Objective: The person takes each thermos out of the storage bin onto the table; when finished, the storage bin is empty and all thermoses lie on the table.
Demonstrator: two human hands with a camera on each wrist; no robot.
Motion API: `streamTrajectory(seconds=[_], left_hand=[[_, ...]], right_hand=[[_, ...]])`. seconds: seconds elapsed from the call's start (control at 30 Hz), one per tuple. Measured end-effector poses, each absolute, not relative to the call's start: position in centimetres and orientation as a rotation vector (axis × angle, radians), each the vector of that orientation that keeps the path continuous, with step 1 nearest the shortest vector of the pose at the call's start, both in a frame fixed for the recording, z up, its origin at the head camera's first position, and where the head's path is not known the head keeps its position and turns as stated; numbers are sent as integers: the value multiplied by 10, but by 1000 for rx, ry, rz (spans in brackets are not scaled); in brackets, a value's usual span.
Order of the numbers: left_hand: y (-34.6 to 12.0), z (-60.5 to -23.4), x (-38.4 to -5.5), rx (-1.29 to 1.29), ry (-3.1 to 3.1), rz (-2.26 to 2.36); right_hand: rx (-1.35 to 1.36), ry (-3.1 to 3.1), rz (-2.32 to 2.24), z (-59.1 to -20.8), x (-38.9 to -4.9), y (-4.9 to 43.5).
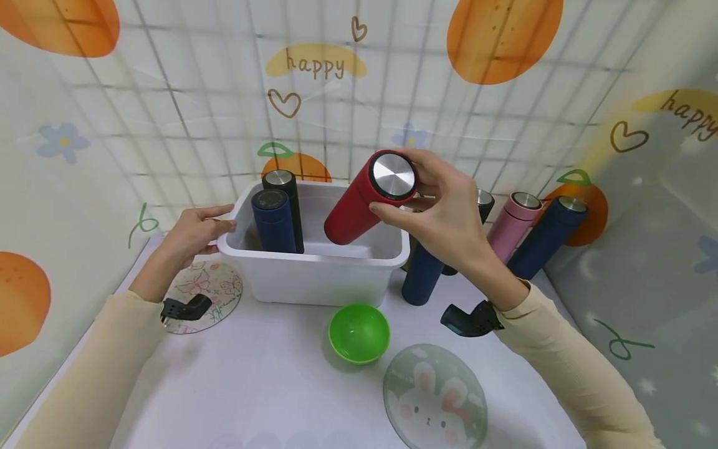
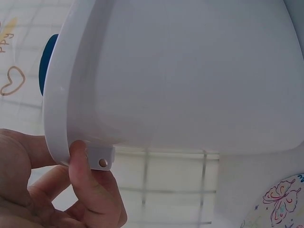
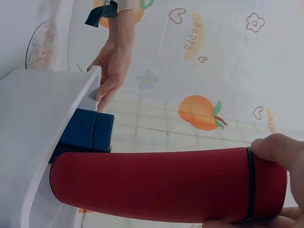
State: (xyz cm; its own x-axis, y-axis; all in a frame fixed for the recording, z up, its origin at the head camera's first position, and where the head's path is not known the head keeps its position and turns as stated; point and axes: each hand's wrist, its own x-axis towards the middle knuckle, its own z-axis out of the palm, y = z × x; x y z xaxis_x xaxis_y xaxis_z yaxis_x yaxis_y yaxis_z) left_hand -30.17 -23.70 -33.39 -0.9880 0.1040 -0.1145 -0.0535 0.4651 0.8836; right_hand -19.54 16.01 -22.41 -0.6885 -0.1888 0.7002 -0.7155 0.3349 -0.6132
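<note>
My right hand grips a red thermos near its silver-topped lid. The thermos tilts, its base lower left, over the opening of a white plastic bin. In the right wrist view, the red body reaches across the bin's rim. My left hand pinches the bin's left rim; the left wrist view shows thumb and fingers on both sides of the edge. A blue thermos and a black thermos stand inside, at the bin's left end.
Right of the bin stand a blue thermos, a pink one, a dark blue one and others partly hidden by the right hand. In front lie a green bowl and a round rabbit mat; a butterfly-patterned mat is at left.
</note>
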Motion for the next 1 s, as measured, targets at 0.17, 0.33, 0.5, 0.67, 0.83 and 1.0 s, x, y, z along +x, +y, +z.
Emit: streamTrajectory(seconds=[0.17,0.33,0.5,0.67,0.83,1.0], left_hand=[[-238,-336,-302,41,2565,1542],[-237,-335,-302,33,2570,1535],[-235,-335,-303,28,2560,1538],[-235,-334,-302,41,2568,1542],[-236,-333,-303,44,2575,1541],[-238,-336,-304,38,2583,1531]], right_hand=[[802,-2069,1308,-224,-186,165],[824,-2041,1315,-226,-176,169],[826,-2006,1326,-226,-162,175],[855,-1960,1328,-225,-149,181],[859,-1919,1333,-223,-137,185],[869,-1865,1406,-222,-126,188]])
